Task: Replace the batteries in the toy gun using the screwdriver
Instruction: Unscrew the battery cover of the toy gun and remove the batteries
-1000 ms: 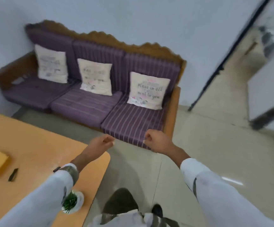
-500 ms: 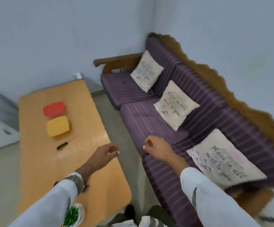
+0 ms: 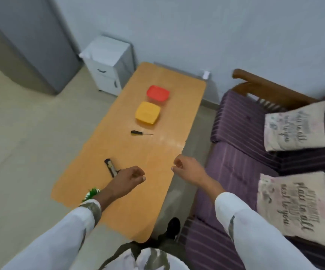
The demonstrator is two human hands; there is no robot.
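Gun (image 3: 110,167) lies on the surface just beside my left hand (image 3: 129,179), long axis pointing away from me; right hand (image 3: 186,169) farther off. I see both hands loosely curled, empty

Soft, even indoor light; motion blur smeared the cushions (image 3: 294,125), pale glare streaked the table (image 3: 118,152), and the edges bowed.

A home living room: cushioned sofa (image 3: 255,166), low wooden table (image 3: 138,152).
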